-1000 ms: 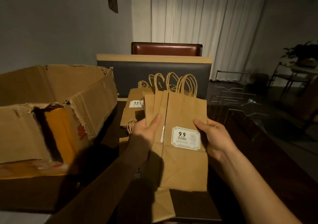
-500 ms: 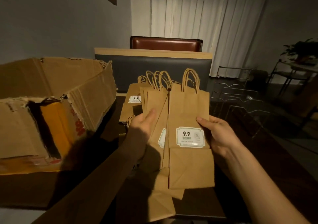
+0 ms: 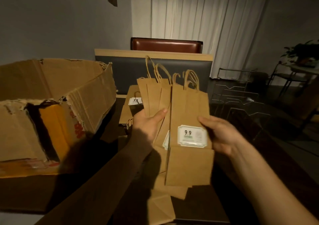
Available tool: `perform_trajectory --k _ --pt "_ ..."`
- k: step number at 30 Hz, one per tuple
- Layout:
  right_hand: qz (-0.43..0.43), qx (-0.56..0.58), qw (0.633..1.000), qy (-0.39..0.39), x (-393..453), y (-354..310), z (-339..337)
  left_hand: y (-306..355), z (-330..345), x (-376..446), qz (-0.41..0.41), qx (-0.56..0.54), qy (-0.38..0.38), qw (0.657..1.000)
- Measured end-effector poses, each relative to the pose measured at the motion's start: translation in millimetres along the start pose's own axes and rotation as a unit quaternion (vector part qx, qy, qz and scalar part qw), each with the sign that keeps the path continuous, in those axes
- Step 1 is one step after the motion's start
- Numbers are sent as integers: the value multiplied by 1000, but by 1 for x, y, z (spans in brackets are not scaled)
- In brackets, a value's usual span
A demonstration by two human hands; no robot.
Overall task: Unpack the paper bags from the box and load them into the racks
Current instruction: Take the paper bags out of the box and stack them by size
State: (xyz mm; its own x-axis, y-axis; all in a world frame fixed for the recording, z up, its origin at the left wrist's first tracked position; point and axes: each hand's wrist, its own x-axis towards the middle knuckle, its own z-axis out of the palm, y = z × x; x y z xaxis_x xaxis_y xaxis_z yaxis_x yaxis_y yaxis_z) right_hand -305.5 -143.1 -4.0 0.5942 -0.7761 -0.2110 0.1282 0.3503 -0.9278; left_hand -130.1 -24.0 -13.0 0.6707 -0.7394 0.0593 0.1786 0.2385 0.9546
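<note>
Fingers (image 3: 209,123) of my right hand (image 3: 219,135) curl round the right edge of the front paper bag (image 3: 189,164), thumb on its face just beside the sticker, so I read that as a pinch meant to peel this one bag off the fan. My left hand (image 3: 148,126) grips the rest of the held bags (image 3: 153,98) from the left, thumb lying across their faces and the other fingers hidden behind the paper; I judge it keeps the bunch splayed so that single bags can be separated. All of these are flat, folded, handles (image 3: 190,79) up, held in the air above the dark counter (image 3: 276,155).

More bags lie on the counter: a stack (image 3: 131,110) beyond my left hand and a few (image 3: 160,205) under my wrists. They seem parked there as a staging pile between box and racks. The torn cardboard box (image 3: 57,103) sits to my left with its flaps open. The wire racks (image 3: 241,100) stand to my right, well apart from the held bags, and I can see no bag in them, so loading looks barely begun.

The white sticker (image 3: 192,135) on the front bag reads "9.9"; the smaller print below is too blurred to read. The stack's top bag carries the same "9.9" label (image 3: 135,101). Red printing on the box side is not legible.
</note>
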Motion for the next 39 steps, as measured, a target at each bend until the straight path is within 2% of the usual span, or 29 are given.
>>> perform_trajectory --k 3,9,16,18,21,23,26,28,30,32,35,37,39 --pt "5 17 1000 -5 2 5 -1 -1 7 -3 -10 0 8 1000" --pt "-44 100 991 76 3 -20 -51 10 -7 5 -23 -23 24 999" --pt "-53 -48 997 2 0 -9 -17 2 8 3 -24 18 -50 998" --pt "-76 -55 995 20 1 -10 -20 1 11 3 -41 28 -32 998" --pt "-132 -18 987 90 2 -29 -49 2 6 10 -61 -5 -11 998" --pt "-151 11 982 112 -4 -43 -67 5 1 14 -63 -14 -23 998" --pt "-167 -14 981 99 -12 -51 -67 6 9 11 -73 -34 -73 994" --pt "-204 -29 974 96 -15 -42 -46 2 26 0 -57 -15 -130 990" --pt "-254 -44 962 92 -16 -31 -28 -12 47 -9 6 64 -171 983" --pt "-289 -78 951 78 -21 -25 -20 -26 59 -17 39 100 -168 980" --pt "-318 -123 936 87 -31 -26 -27 -38 62 -15 53 93 -137 985" --pt "-318 -101 938 92 -33 -25 -35 -45 60 -17 61 106 -147 982" --pt "-311 -62 943 104 -32 -21 -44 -51 59 -21 51 119 -191 973"
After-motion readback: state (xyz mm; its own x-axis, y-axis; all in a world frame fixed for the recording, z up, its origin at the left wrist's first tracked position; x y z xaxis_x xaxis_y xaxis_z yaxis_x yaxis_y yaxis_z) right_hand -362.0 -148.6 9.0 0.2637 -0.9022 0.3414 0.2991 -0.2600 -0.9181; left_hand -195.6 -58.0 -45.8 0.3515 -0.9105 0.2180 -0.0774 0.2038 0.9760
